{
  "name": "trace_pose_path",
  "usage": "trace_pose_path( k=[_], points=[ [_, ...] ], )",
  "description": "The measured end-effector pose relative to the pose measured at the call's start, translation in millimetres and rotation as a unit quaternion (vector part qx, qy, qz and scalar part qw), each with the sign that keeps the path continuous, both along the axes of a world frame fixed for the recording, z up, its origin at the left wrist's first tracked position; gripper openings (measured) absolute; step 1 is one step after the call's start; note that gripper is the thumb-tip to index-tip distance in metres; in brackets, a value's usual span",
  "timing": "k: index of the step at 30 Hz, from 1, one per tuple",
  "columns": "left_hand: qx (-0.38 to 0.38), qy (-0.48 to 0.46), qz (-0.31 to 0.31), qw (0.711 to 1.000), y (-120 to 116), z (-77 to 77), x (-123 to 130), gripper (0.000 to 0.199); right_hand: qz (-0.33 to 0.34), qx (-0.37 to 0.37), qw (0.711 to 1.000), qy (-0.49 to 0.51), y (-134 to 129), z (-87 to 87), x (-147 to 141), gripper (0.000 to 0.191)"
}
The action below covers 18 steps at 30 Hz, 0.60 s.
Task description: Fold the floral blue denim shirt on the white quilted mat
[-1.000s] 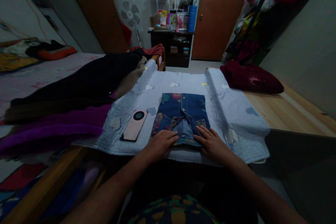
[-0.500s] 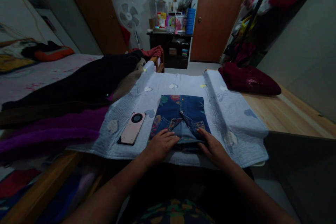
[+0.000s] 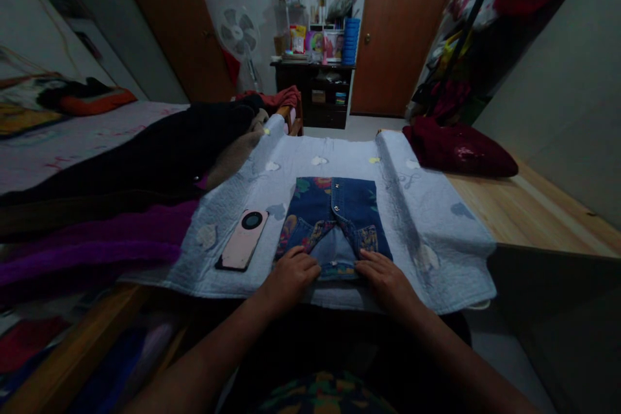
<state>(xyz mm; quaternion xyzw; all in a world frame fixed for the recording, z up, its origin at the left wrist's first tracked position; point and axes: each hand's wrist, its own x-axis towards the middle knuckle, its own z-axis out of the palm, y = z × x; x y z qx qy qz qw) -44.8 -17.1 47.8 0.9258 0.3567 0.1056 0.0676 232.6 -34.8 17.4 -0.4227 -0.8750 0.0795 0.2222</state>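
A folded blue denim jacket point(image 3: 358, 200) with floral print and metal buttons lies on a pale quilted cloth point(image 3: 334, 158), its collar end nearest me. My left hand point(image 3: 294, 273) rests on the jacket's near left corner, fingers laid over the printed collar area. On the near right corner lies my right hand point(image 3: 388, 277), its fingers stretched inward across the fabric. Both thumbs are hard to make out. Between the hands, the jacket's lighter inside and a patterned collar strip show. Left of the jacket lies a pink phone point(image 3: 241, 244) with a round black camera.
Dark clothing point(image 3: 140, 149) and a purple fabric point(image 3: 107, 239) are heaped on the left. At right, a maroon cushion-like bundle point(image 3: 458, 149) sits on a wooden surface point(image 3: 548, 207). A fan point(image 3: 239, 31) and a dark cabinet point(image 3: 310, 96) stand farther back.
Both hands have shifted slightly toward me and closer to the near edge. The jacket's collar end now lies flatter, with its patterned strip showing between my hands.
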Motion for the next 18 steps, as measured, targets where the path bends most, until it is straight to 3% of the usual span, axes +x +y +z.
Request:
trace_pose_path(
  k=[4,7,10,15,18],
  points=[
    [-0.07,-0.034,-0.001,0.997,7.1,17.2,4.4,0.014,-0.029,-0.04,0.996,0.076,-1.8,15.2,-0.4,0.039],
    [-0.042,-0.071,0.008,0.997,21.6,22.8,18.2,0.02,-0.113,-0.033,0.989,0.092,2.0,18.9,-3.8,0.033],
    [-0.017,-0.064,-0.003,0.998,34.6,12.7,35.5,0.023,-0.182,-0.046,0.982,0.013,6.9,14.4,-8.5,0.03],
    [-0.026,-0.029,0.003,0.999,39.2,-14.6,52.9,0.031,-0.18,-0.099,0.975,-0.091,13.4,17.1,-10.8,0.034],
    [-0.029,-0.015,0.01,0.999,33.9,-18.2,53.7,0.034,-0.185,-0.088,0.974,-0.094,15.0,24.9,-10.1,0.038]
  ],
)
